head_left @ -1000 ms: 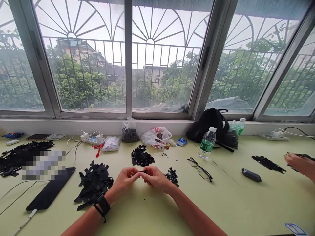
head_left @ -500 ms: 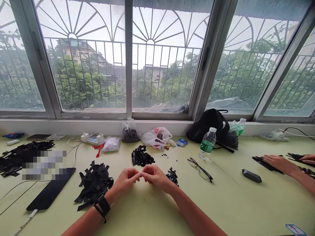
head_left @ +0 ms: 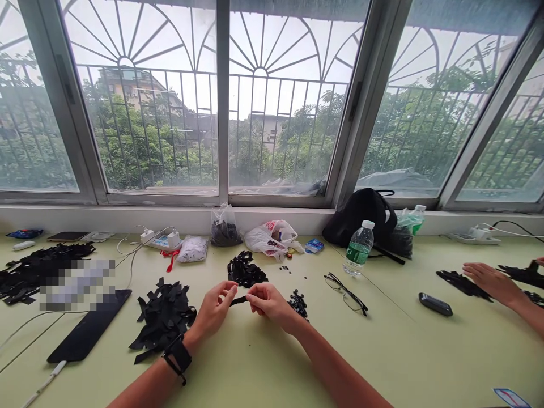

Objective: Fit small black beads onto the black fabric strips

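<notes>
A short black fabric strip (head_left: 239, 300) hangs between my hands above the table, its right end pinched by the thumb and fingertips of my right hand (head_left: 271, 306). My left hand (head_left: 216, 309), with a black band on its wrist, is at the strip's left end, thumb and fingers loosely bent and apart; whether it touches the strip cannot be made out. Left of my left wrist lies a heap of cut black strips (head_left: 164, 317). Behind my hands sits a pile of black strips with small shiny parts (head_left: 244, 269). Small dark round pieces (head_left: 298, 305) are heaped beside my right hand.
Glasses (head_left: 346, 293), a water bottle (head_left: 359, 249) and a black case (head_left: 435, 304) stand or lie to the right. A co-worker's hand (head_left: 488, 280) touches black strips at far right. Bags and a power strip (head_left: 164, 241) line the window side. A black slab (head_left: 89, 326) with a cable lies left.
My hands, earlier pinched together at the fingertips, have moved apart, and the black strip now shows between them. The left fingers have loosened. The co-worker's hand has shifted slightly right.
</notes>
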A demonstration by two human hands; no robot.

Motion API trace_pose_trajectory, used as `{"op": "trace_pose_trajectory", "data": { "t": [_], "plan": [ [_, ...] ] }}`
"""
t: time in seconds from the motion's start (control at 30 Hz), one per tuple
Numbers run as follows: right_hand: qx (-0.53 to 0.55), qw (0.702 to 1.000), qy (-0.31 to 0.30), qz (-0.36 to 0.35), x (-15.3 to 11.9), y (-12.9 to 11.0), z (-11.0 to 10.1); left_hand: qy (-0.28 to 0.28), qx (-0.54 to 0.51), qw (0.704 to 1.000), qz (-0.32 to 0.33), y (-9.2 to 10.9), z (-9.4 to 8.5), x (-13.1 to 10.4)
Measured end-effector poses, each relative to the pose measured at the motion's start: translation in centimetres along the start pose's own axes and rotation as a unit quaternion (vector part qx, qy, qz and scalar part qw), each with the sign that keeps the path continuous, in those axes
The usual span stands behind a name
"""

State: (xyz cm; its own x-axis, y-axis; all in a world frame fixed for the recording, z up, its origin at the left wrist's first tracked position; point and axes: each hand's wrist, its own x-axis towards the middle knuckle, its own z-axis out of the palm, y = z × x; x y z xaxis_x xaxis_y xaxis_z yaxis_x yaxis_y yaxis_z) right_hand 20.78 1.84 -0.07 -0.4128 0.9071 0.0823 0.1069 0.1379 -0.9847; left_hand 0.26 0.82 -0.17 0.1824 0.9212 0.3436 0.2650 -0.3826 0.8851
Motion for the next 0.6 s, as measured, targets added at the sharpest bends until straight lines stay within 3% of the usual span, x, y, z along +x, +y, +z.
{"op": "trace_pose_trajectory", "data": {
  "t": [0.17, 0.4, 0.6],
  "plan": [
    [0.001, 0.999, -0.035, 0.001, -0.2, 0.2, 0.5, -0.109, -0.005, 0.993, 0.049, 1.6, 0.4, -1.0],
    [0.001, 0.999, -0.034, 0.003, -0.1, 0.1, 0.4, -0.113, -0.028, 0.993, 0.000, 0.0, 0.4, -0.5],
    [0.011, 1.000, 0.000, 0.001, 0.1, -0.1, -0.5, -0.100, -0.070, 0.992, -0.019, -0.2, 0.3, 0.1]
  ]
}}
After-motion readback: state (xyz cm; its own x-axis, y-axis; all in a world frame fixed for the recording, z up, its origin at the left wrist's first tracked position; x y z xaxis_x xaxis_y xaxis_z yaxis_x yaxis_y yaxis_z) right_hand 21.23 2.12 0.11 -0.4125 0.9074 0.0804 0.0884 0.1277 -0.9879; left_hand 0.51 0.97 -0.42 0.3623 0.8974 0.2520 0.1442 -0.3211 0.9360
